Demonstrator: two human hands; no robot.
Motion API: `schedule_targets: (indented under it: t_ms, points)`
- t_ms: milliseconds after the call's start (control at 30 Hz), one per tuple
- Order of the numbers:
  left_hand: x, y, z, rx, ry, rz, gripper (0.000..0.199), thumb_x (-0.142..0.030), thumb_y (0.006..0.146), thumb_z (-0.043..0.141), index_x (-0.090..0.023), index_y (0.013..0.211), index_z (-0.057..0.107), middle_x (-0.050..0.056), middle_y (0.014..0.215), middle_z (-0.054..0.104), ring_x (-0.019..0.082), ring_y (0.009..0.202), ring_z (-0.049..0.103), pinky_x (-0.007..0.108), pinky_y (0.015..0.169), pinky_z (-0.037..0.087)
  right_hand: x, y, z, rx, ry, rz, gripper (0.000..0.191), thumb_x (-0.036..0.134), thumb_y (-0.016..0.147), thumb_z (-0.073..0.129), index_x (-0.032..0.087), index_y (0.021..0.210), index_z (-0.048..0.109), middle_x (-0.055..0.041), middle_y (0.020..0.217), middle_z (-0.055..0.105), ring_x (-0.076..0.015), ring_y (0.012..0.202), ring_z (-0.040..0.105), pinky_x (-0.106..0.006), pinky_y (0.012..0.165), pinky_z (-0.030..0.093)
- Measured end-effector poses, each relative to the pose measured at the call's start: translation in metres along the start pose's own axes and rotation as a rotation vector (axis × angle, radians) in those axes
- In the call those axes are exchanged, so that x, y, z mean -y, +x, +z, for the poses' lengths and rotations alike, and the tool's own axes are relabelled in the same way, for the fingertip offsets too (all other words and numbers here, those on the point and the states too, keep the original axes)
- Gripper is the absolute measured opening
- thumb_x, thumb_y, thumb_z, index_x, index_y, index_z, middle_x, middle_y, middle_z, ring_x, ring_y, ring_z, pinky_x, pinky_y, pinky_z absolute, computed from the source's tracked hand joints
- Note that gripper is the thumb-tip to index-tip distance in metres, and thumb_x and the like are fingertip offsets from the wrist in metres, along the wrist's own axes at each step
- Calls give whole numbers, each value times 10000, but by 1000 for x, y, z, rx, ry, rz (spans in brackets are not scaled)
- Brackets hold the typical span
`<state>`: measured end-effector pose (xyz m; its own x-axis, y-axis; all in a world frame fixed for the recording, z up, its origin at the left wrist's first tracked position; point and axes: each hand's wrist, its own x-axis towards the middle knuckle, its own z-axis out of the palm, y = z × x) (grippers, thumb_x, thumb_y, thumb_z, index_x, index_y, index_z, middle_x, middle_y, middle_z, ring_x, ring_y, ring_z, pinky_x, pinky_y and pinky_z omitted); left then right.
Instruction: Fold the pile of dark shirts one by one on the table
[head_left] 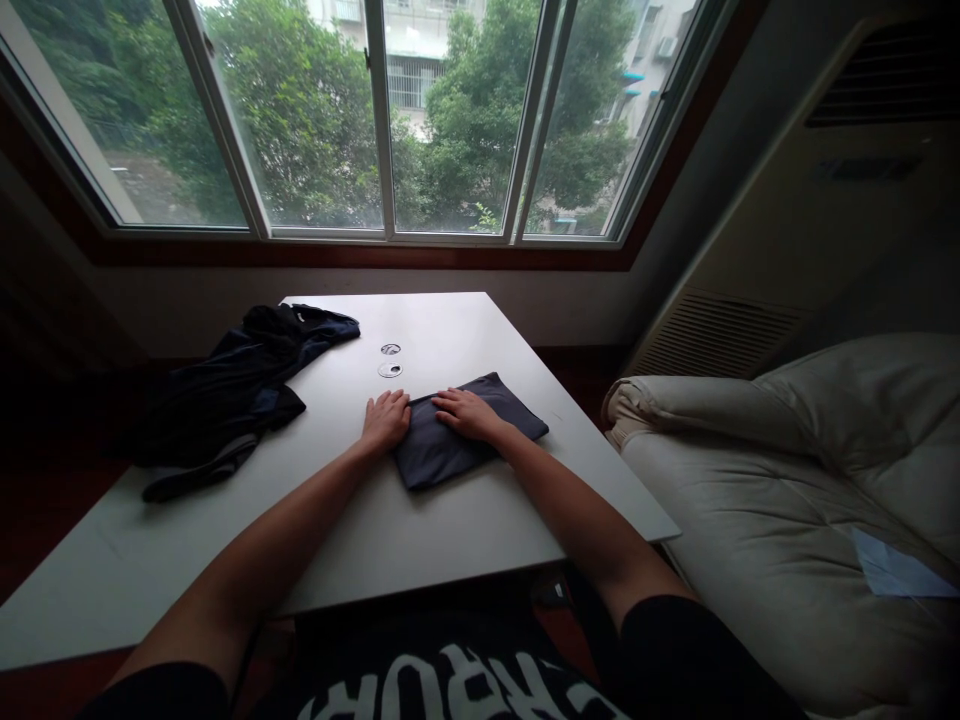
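Note:
A dark grey-blue piece of cloth, folded into a flat rectangle point(450, 455), lies slantwise on the white table point(360, 560). My left hand point(386, 420) rests at its left edge, palm down, fingers stretched toward the window. On top of the cloth, left of its middle, my right hand point(469, 413) lies flat with its fingers extended. Neither hand grips anything. The kind of garment cannot be made out from the folded shape.
Loose dark clothing point(247, 370) is heaped over the table's left side. Two round inserts point(390, 370) are set in the tabletop beyond my hands. A cream sofa point(750, 470) with a pale blue sheet point(900, 565) stands at the right; a window point(450, 120) is ahead.

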<state>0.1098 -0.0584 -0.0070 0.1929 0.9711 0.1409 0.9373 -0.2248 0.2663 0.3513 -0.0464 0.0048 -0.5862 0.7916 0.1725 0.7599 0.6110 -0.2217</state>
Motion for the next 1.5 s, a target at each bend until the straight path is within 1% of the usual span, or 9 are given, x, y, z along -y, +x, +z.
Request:
schedule_targets:
  t_ms: [100, 300, 467, 633, 767, 933, 1133, 1300, 1500]
  points:
    - [-2, 0, -2, 7, -2, 6, 464, -353, 1075, 378, -273, 1499, 549, 73, 1643, 440, 311, 1525, 337, 583, 1244, 226, -27, -8, -6, 21, -65, 204, 555, 561, 1081, 429, 284, 1552, 524, -72, 1642, 408, -310, 1554, 306, -562, 1272, 238]
    - [-2, 0, -5, -1, -9, 9, 455, -319, 1071, 384, -271, 1487, 561, 75, 1616, 475, 295, 1491, 390, 544, 1234, 264, -56, -24, -23, -108, -166, 442, 463, 416, 1101, 408, 232, 1483, 594, -100, 1645, 398, -305, 1574, 251, -596, 1271, 189]
    - [0, -2, -12, -156, -9, 81, 470, -412, 1088, 372, -226, 1455, 598, 103, 1507, 584, 287, 1415, 472, 470, 1216, 319, -32, -22, -25, -120, -84, 155, 488, 458, 1059, 538, 245, 1496, 587, -100, 1624, 431, -283, 1550, 319, -512, 1276, 261]
    - [-3, -4, -19, -192, -26, 133, 434, -396, 1085, 383, -223, 1326, 699, 82, 1424, 645, 281, 1347, 526, 434, 1184, 374, -2, -19, -17, -5, 66, -145, 634, 579, 959, 690, 344, 1530, 547, -47, 1615, 453, -273, 1532, 360, -493, 1295, 240]
    - [-9, -8, -21, -174, -56, 239, 395, -386, 1069, 428, -235, 1283, 723, 77, 1366, 671, 275, 1300, 550, 427, 1154, 413, -4, -21, -17, 36, 20, -96, 714, 639, 900, 738, 393, 1538, 532, -29, 1636, 419, -312, 1556, 305, -537, 1307, 166]
    - [-21, -16, -14, -70, -45, 419, 510, -515, 1040, 501, -249, 1463, 601, 83, 1486, 581, 277, 1361, 514, 418, 1195, 375, -21, -17, -17, -77, -87, 1, 588, 581, 949, 705, 318, 1468, 618, -64, 1616, 448, -303, 1561, 292, -553, 1304, 138]
    - [-17, -12, -7, 105, 0, 358, 871, -709, 955, 548, -255, 1663, 324, 88, 1730, 257, 326, 1571, 264, 459, 1287, 184, -49, -15, -18, -91, -100, 161, 560, 556, 976, 674, 297, 1468, 611, -82, 1568, 508, -312, 1534, 338, -573, 1274, 216]
    - [-12, -8, -13, 216, -6, 386, 1018, -801, 896, 547, -240, 1691, 250, 100, 1759, 121, 357, 1606, 159, 486, 1292, 122, -55, -24, -30, -111, -170, 278, 492, 467, 1002, 650, 261, 1448, 630, -111, 1585, 481, -337, 1539, 317, -580, 1259, 245]
    - [-9, -4, -13, 257, -48, 407, 1111, -856, 835, 568, -243, 1697, 230, 116, 1758, 102, 379, 1608, 139, 498, 1289, 120, -15, -17, -15, -53, -117, -11, 594, 568, 1007, 609, 301, 1533, 542, -70, 1641, 409, -303, 1567, 273, -566, 1291, 169]
